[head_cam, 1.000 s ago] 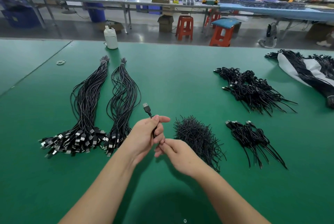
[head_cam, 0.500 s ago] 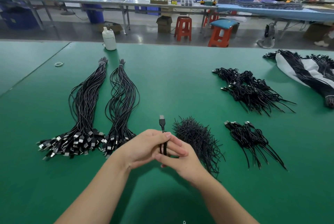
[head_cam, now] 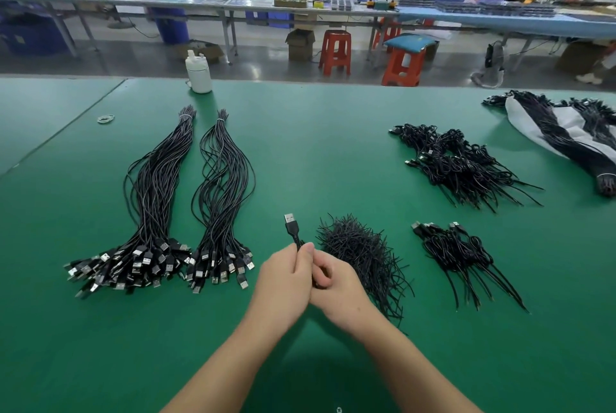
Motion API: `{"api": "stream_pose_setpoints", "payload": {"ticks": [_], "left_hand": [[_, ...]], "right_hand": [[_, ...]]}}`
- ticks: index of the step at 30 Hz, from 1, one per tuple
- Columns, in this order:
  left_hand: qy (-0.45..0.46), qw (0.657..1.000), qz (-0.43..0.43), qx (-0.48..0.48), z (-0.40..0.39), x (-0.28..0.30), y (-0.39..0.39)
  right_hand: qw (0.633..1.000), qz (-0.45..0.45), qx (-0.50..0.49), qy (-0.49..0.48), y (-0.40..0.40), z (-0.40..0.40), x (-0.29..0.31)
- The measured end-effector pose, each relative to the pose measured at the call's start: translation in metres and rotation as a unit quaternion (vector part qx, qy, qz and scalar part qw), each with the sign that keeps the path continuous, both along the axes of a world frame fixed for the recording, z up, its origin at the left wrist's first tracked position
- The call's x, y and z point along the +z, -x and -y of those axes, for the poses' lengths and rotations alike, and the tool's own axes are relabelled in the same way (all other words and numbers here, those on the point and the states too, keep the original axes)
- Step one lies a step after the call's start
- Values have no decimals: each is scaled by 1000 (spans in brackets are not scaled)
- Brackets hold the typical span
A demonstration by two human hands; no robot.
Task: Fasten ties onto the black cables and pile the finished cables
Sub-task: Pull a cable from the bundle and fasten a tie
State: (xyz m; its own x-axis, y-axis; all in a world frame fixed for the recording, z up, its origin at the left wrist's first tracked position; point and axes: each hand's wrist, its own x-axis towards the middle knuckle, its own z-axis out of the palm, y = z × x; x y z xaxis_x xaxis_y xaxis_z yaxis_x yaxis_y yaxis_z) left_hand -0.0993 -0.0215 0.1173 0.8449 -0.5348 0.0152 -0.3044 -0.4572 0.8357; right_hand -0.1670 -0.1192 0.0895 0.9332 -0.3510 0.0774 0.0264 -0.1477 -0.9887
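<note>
Green matting (head_cam: 316, 146) covers the wide worktable, smooth and matte; beyond its far edge lie a grey factory floor, red plastic stools (head_cam: 335, 50) and long benches. Near centre, the left hand (head_cam: 283, 282) pinches a thin black cable (head_cam: 293, 229), its metal-tipped USB plug standing upright above the fingers, while the right hand (head_cam: 336, 289) curls against the same cable just beside it. Wiry black ties (head_cam: 360, 256) form a bristly mound just right of the hands. Two long cable bundles (head_cam: 186, 199) lie left; tied cables (head_cam: 456, 252) are piled right.
</note>
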Motion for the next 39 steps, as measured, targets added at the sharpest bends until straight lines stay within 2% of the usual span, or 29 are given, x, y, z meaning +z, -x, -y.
{"api": "stream_pose_setpoints", "payload": {"ticks": [3,7,10,19,23,27,30,32,34,35,39], "left_hand": [[15,1000,9,0,1,0,4],[77,990,-106,-56,1,4,1],[93,978,-174,-64,0,6,5],[132,934,-312,-116,-5,11,-1],[147,907,-377,-112,-3,6,-7],[126,924,-346,-106,0,2,-7],[133,947,-283,-72,3,-2,-6],[133,965,-224,-43,4,-6,-2],[84,984,-154,-17,6,-10,2],[53,992,-118,-7,6,-13,5],[-8,1000,-20,9,9,-18,4]], "right_hand": [[999,-14,11,43,0,4,3],[991,-39,-23,129,3,6,3],[984,-58,-22,169,6,7,4],[992,-96,-15,86,15,10,-6],[991,-99,-3,92,15,9,-7],[990,-102,17,96,13,11,-6],[987,-106,-12,118,11,15,-3],[970,-118,-32,210,10,19,-1],[931,-136,-20,337,10,19,0],[919,-139,-12,369,9,17,2],[911,-155,-22,382,4,7,4]]}}
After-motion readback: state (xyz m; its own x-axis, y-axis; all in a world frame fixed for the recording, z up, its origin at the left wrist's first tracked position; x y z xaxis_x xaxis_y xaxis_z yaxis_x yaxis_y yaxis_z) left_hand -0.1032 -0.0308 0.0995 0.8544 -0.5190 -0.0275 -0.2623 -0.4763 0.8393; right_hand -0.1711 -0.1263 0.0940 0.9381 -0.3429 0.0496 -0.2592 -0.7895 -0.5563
